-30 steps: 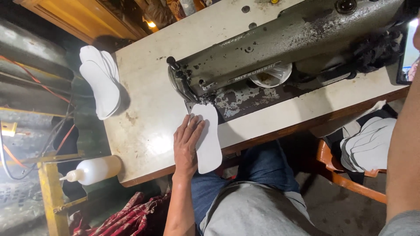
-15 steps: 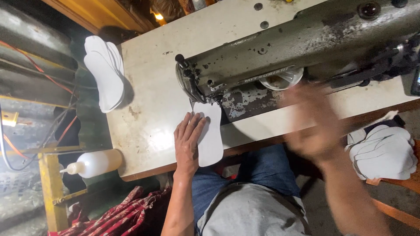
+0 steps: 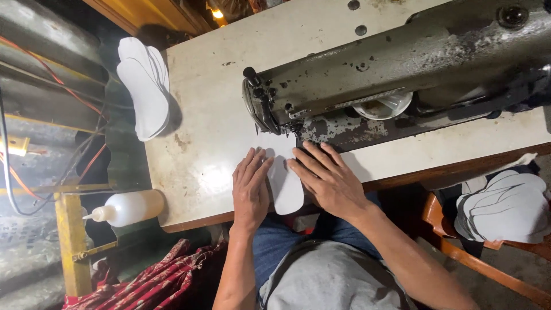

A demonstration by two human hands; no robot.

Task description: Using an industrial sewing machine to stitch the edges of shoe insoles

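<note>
On the worn white table [image 3: 201,115], a white insole piece [image 3: 285,186] lay under the sewing machine's [image 3: 402,63] needle end. The left hand [image 3: 250,186] and right hand [image 3: 327,178] pressed flat on it from either side, fingers spread, gripping nothing. A stack of insoles [image 3: 143,86] sat well apart at the far left corner.

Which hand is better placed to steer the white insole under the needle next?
Probably the right hand: its fingertips lie right in front of the sewing machine's needle, at the leading end of the white insole. The left hand lies flat along the insole's left edge, farther back, steadying it.
</note>
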